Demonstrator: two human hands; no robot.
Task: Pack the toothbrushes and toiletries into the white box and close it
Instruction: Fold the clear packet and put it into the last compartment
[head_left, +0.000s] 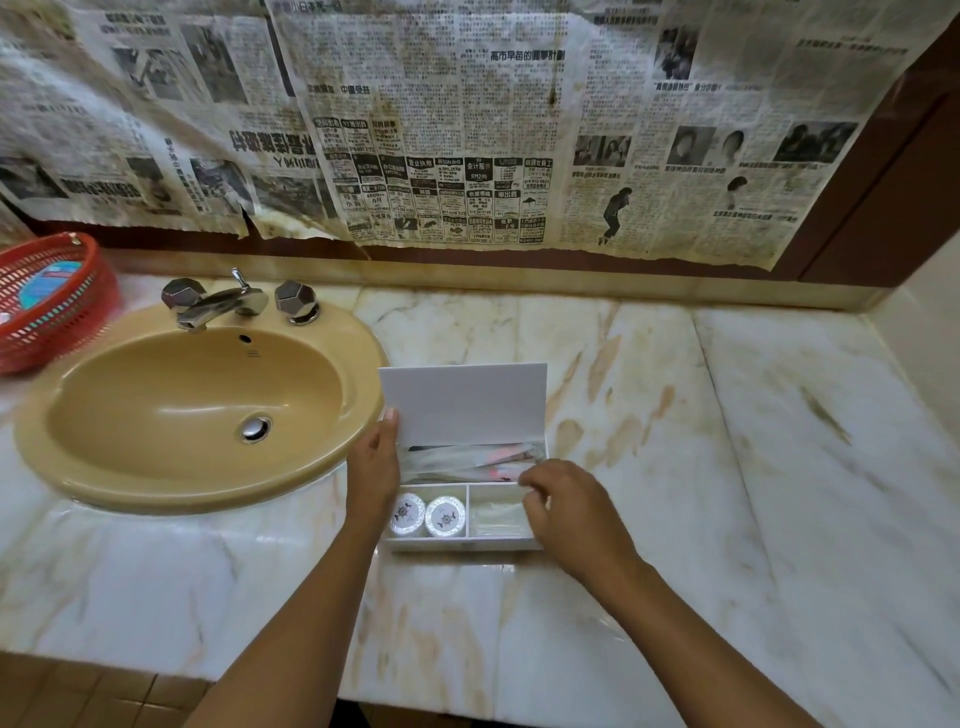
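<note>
White rectangular box is sitting open on the pale veined marble worktop, just right of the tan oval sink, its hinged lid standing upright at the back. Clear-wrapped toothbrushes with pink patches are lying along the rear compartment; two round white-lidded toiletry pots bearing a small dark emblem — too blurred to read — are sitting side by side in the front-left compartment, and a clear packet is lying in the front-right one. The left hand is resting against the box's left side, fingers straight, tips touching the lid's edge. The right hand is hovering over the box's right end, fingers curled and pinching at the wrapping there. Old newspaper sheets in Chinese print are covering the wall behind; "RM299" is showing in one advertisement. A chrome tap is standing behind the sink, and a red plastic mesh basket is sitting at the far left — brown tiles are showing below the worktop's front edge.
</note>
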